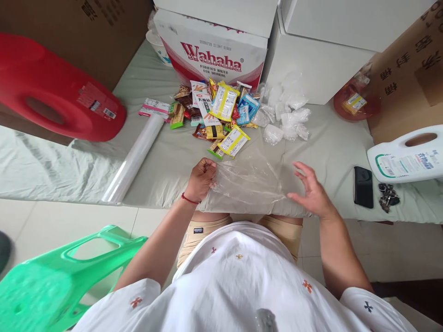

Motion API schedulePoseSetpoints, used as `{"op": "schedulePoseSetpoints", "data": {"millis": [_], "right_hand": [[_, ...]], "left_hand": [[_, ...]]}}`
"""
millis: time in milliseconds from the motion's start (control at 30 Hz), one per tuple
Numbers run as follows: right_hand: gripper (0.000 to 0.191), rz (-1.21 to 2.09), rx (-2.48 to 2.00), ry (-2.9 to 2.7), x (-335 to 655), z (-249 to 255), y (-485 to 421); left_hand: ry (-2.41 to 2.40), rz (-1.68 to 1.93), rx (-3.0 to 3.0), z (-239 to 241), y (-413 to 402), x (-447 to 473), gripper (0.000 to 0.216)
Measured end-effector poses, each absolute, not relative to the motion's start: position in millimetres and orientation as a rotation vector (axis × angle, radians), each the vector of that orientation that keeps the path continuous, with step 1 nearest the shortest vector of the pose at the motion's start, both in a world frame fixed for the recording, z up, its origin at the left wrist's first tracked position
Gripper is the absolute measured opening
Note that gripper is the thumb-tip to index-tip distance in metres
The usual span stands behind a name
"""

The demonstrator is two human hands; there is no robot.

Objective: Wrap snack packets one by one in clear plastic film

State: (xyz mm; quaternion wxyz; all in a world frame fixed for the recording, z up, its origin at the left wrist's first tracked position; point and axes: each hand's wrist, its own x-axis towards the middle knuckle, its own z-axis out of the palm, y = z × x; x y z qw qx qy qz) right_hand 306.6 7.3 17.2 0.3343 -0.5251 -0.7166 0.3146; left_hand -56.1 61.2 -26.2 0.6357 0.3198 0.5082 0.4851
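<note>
A thin clear plastic bag (247, 180) lies spread on the pale green cloth in front of me. My left hand (203, 177) is closed on its left end, fingertips pinched together. At the other end, my right hand (311, 189) has its fingers apart, the thumb close to the bag's edge; whether it touches the film I cannot tell. Beyond the bag sits a pile of packaged snacks (221, 106), with a yellow-and-white packet (234, 141) nearest. Right of the pile are several crumpled clear plastic bundles (289, 113).
A roll of clear film (134, 157) lies left, near a red jug (62, 92). A Wahaha carton (214, 50) and white boxes (311, 64) stand behind. At right are a white detergent bottle (408, 157), phone (363, 186) and keys (388, 197). A green stool (69, 276) stands lower left.
</note>
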Motion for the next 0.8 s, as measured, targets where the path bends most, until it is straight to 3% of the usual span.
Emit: {"op": "schedulePoseSetpoints", "data": {"millis": [67,100,233,333,600,800], "right_hand": [[0.098,0.805,-1.361,-2.074,285.0,23.0,2.5],[0.094,0.775,-1.356,-2.125,276.7,22.2,1.4],[0.039,0.691,-1.311,-2.104,267.9,5.5,0.8],[0.020,0.627,-1.373,-1.956,279.5,-5.7,-1.5],[0.010,0.724,-1.539,-1.344,302.0,-23.1,-7.3],[0.011,0.866,-1.544,-1.271,300.0,-30.1,-7.4]], "left_hand": [[1.162,1.117,0.698,-25.5,61.6,-54.1,0.043],[1.161,1.116,0.681,-24.9,62.1,-54.1,0.043],[1.174,1.096,0.642,-23.4,64.0,-60.5,0.044],[1.187,1.081,0.626,-23.1,62.3,-67.2,0.046],[1.165,0.879,0.734,-26.7,61.5,-72.1,0.047],[1.674,1.298,1.408,-21.6,48.8,-81.2,0.042]]}}
